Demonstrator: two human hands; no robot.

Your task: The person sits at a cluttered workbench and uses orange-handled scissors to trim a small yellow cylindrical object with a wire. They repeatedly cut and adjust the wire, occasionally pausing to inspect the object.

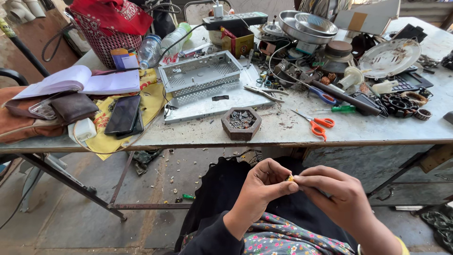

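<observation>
My left hand (262,188) and my right hand (336,192) meet over my lap, below the table's front edge. Between their fingertips they pinch a tiny yellowish part (290,178), mostly hidden by the fingers. Both hands are closed around it. Straight ahead on the table stands a hexagonal wooden dish (241,123) filled with small metal bits. Orange-handled scissors (317,124) lie to its right near the edge.
The worn grey table (283,130) carries a perforated metal chassis (200,75), pliers (265,92), screwdrivers (325,97), metal bowls (306,24), a white round plate (389,57), two dark phones (124,115) on yellow cloth, an open notebook (80,81) and a red basket (106,33). Small debris litters the floor (155,184).
</observation>
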